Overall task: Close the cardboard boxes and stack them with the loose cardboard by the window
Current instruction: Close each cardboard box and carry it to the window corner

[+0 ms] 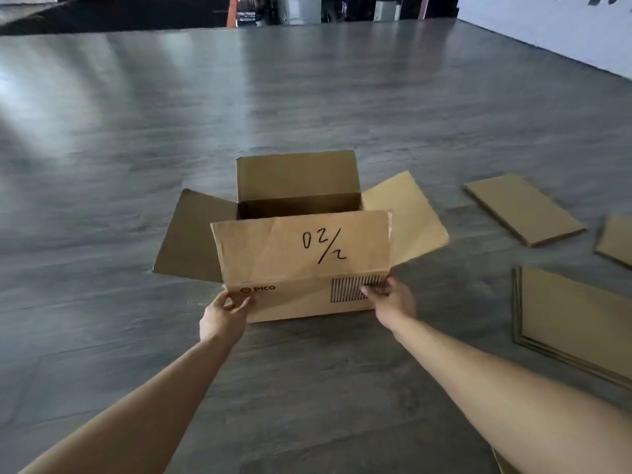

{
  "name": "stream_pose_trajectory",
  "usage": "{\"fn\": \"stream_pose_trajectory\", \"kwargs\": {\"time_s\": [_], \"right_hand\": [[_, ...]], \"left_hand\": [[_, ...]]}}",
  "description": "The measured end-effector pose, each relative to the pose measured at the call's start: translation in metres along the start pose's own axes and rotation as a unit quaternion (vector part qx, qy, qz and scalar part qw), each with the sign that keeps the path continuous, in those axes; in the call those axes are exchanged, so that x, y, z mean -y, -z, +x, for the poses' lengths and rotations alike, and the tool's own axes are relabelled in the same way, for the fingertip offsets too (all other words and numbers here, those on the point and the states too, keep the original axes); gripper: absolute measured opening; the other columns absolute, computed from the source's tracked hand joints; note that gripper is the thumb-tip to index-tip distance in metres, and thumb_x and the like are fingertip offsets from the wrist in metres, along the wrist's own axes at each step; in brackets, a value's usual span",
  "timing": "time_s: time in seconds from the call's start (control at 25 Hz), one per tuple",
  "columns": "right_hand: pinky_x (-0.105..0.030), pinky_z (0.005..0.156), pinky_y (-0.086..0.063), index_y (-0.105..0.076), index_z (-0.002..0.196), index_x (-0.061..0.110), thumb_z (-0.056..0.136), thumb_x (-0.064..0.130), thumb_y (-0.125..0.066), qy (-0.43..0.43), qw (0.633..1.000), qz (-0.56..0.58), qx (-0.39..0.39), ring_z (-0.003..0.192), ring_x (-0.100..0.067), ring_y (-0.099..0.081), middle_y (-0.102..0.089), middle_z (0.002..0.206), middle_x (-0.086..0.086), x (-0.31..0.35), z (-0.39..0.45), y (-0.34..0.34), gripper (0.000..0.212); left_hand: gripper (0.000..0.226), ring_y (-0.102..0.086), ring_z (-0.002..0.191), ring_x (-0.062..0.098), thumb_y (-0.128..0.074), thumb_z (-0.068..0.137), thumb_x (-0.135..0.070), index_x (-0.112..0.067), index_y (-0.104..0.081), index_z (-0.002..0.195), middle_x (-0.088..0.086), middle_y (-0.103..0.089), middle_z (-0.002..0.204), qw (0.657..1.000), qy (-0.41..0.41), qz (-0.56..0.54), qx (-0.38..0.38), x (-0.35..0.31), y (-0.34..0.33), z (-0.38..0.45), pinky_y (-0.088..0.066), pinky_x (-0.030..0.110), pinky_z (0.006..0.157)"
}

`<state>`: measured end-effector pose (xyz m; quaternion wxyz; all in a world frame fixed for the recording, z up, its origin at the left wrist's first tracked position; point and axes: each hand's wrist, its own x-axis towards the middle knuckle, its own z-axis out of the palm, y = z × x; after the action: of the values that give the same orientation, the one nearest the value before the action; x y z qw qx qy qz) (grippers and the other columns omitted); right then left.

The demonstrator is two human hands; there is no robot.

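Note:
A brown cardboard box (301,299) stands on the grey floor in the middle of the view. Its near flap, marked "02/2", leans inward over the opening. The far flap stands upright, and the left and right flaps splay outward. My left hand (224,316) grips the box's near left corner at the fold. My right hand (388,297) grips the near right corner, fingers over a printed barcode. Loose flat cardboard lies to the right: a stack of sheets (574,323) and a smaller flat piece (523,208).
Another flat cardboard piece (615,239) shows at the right edge, and a cardboard corner (502,463) at the bottom right. The grey wood-look floor (136,148) stretches ahead. A white wall (554,32) runs along the far right; dark furniture stands at the back.

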<state>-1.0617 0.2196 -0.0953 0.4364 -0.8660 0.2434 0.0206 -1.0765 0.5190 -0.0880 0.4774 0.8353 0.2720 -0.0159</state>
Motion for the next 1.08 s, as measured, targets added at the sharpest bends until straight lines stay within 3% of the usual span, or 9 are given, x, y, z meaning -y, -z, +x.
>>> {"fn": "stream_pose_trajectory", "kwargs": {"time_s": [0.2,0.36,0.48,0.64,0.76,0.88,1.0,1.08], "right_hand": [[-0.032,0.081,-0.05,-0.063,0.116,0.018,0.088,0.051,-0.068,-0.046,0.999,0.01,0.024,0.112,-0.026,-0.063,-0.068,0.12,-0.001,-0.007,0.0,-0.007,0.043],[-0.039,0.095,-0.051,-0.059,0.124,0.019,0.087,0.054,-0.068,-0.045,0.997,0.041,0.054,0.119,-0.028,-0.059,-0.065,0.129,-0.001,-0.009,-0.009,-0.005,0.052],[-0.034,0.087,-0.051,-0.059,0.124,0.024,0.086,0.06,-0.065,-0.013,0.996,-0.054,0.068,0.118,-0.026,-0.06,-0.065,0.127,0.003,-0.005,-0.015,0.008,0.052],[-0.028,0.069,-0.049,-0.061,0.122,0.028,0.09,0.056,-0.062,0.081,0.964,-0.242,0.073,0.1,-0.021,-0.067,-0.069,0.115,0.006,0.002,-0.021,0.034,0.043],[-0.029,0.068,-0.055,-0.066,0.112,0.024,0.091,0.045,-0.061,0.231,0.912,-0.34,0.0,0.086,-0.018,-0.067,-0.071,0.103,0.004,0.017,-0.03,0.048,0.031],[-0.029,0.06,-0.051,-0.067,0.105,0.015,0.089,0.037,-0.066,0.386,0.866,-0.307,-0.076,0.084,-0.022,-0.066,-0.066,0.101,-0.001,0.04,-0.034,0.056,0.028],[-0.033,0.064,-0.053,-0.065,0.101,0.01,0.086,0.035,-0.068,0.478,0.827,-0.271,-0.12,0.088,-0.024,-0.061,-0.06,0.1,-0.006,0.075,-0.028,0.06,0.029],[-0.039,0.078,-0.052,-0.062,0.108,0.012,0.086,0.042,-0.064,0.486,0.815,-0.277,-0.152,0.096,-0.026,-0.057,-0.057,0.107,-0.008,0.103,-0.022,0.063,0.038]], "left_hand": [[0.032,-0.064,0.11,0.026,-0.064,0.092,-0.049,-0.036,-0.062,0.121,-0.007,-0.069,0.125,0.999,-0.008,0.04,0.032,0.011,-0.008,-0.001,-0.05,0.038,0.091],[0.053,-0.06,0.117,0.03,-0.058,0.093,-0.057,-0.029,-0.052,0.138,0.0,-0.066,0.127,0.997,0.006,0.064,0.041,0.006,-0.008,-0.003,-0.047,0.038,0.095],[0.077,-0.057,0.121,0.034,-0.05,0.092,-0.067,-0.018,-0.037,0.149,0.011,-0.06,0.134,0.983,-0.007,0.175,0.058,0.002,-0.003,-0.01,-0.044,0.038,0.092],[0.075,-0.065,0.106,0.03,-0.045,0.087,-0.074,-0.015,-0.047,0.133,0.007,-0.066,0.123,0.926,-0.126,0.355,-0.017,-0.004,0.017,-0.023,-0.045,0.035,0.075],[0.051,-0.068,0.092,0.025,-0.059,0.087,-0.061,-0.018,-0.059,0.112,0.0,-0.07,0.105,0.897,-0.279,0.334,-0.069,-0.011,0.036,-0.03,-0.049,0.033,0.067],[0.038,-0.06,0.089,0.026,-0.063,0.085,-0.05,-0.014,-0.058,0.098,0.002,-0.063,0.094,0.841,-0.431,0.306,-0.117,-0.034,0.048,-0.031,-0.051,0.037,0.064],[0.05,-0.052,0.098,0.029,-0.055,0.081,-0.054,-0.009,-0.058,0.105,0.008,-0.057,0.104,0.791,-0.498,0.308,-0.178,-0.073,0.047,-0.026,-0.047,0.044,0.084],[0.059,-0.048,0.117,0.029,-0.06,0.083,-0.054,-0.009,-0.056,0.122,0.009,-0.056,0.124,0.799,-0.486,0.312,-0.168,-0.098,0.042,-0.023,-0.039,0.045,0.104]]}}
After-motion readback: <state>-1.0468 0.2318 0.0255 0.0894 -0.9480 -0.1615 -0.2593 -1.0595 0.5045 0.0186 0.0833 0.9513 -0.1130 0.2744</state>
